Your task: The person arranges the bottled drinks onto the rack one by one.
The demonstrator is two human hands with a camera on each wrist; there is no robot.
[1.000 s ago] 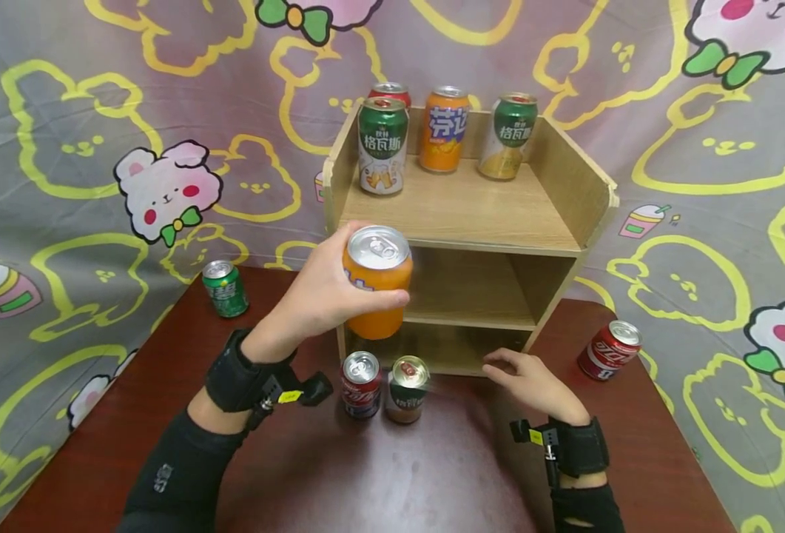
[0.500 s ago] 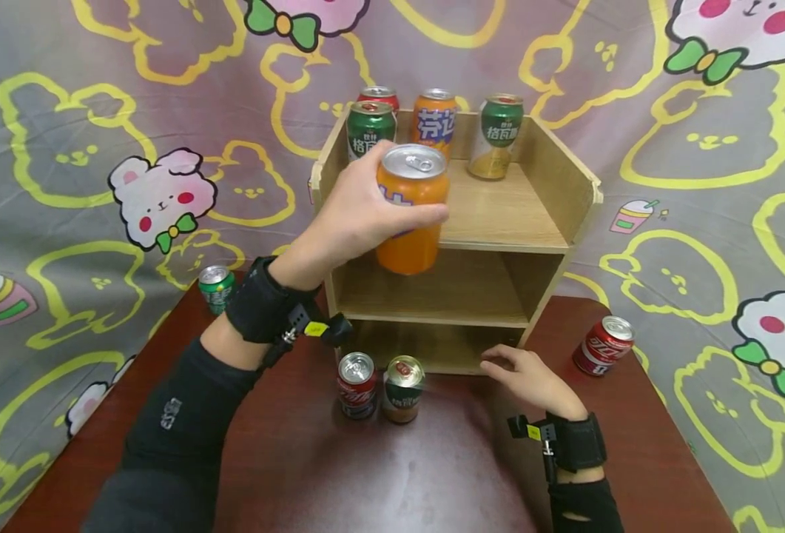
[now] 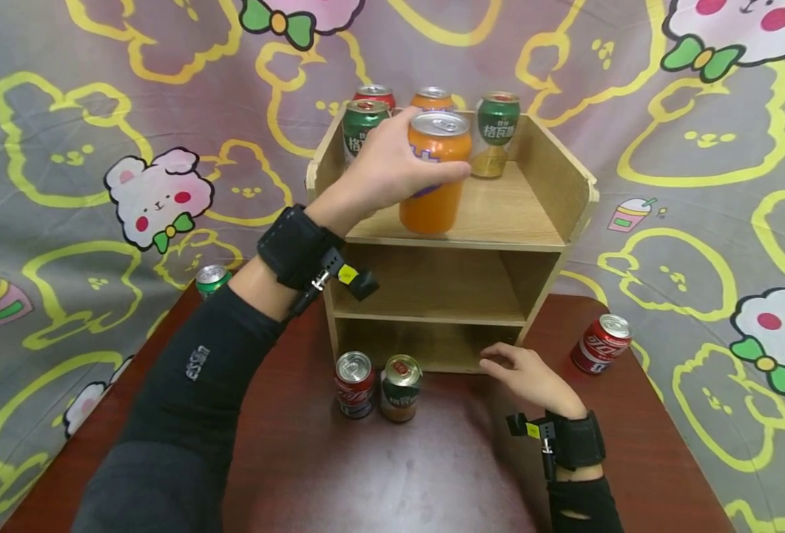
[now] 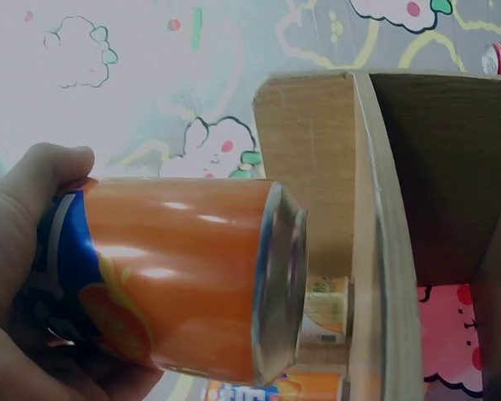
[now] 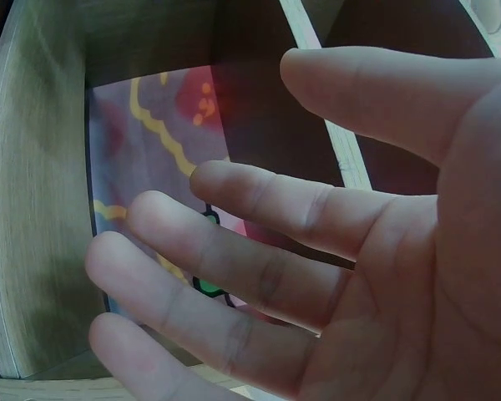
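An orange soda can point(image 3: 435, 192) is gripped in my left hand point(image 3: 392, 159), thumb on the near side, in front of the top of a small wooden shelf point(image 3: 512, 215). In the left wrist view that can point(image 4: 192, 267) lies across the picture, its bottom end towards the shelf's side boards. My right hand point(image 3: 528, 377) rests by the shelf's lower right corner and holds nothing. The right wrist view shows that hand point(image 5: 317, 234) with fingers spread loosely. Behind the held can stand a second orange can point(image 3: 432, 96), a red can point(image 3: 374, 93) and two green-topped cans, one left point(image 3: 363, 118), one right point(image 3: 496, 129).
On the dark red table point(image 3: 392, 474), a red can point(image 3: 354, 385) and a green-and-gold can point(image 3: 402, 389) stand before the shelf. Another red can point(image 3: 601, 344) is at the right, a green can point(image 3: 211, 280) at the left, partly behind my arm. A patterned cloth point(image 3: 166, 111) hangs behind.
My left hand has carried the orange soda can up and to the right, from before the middle shelf to the level of the top one. My right hand has stayed put.
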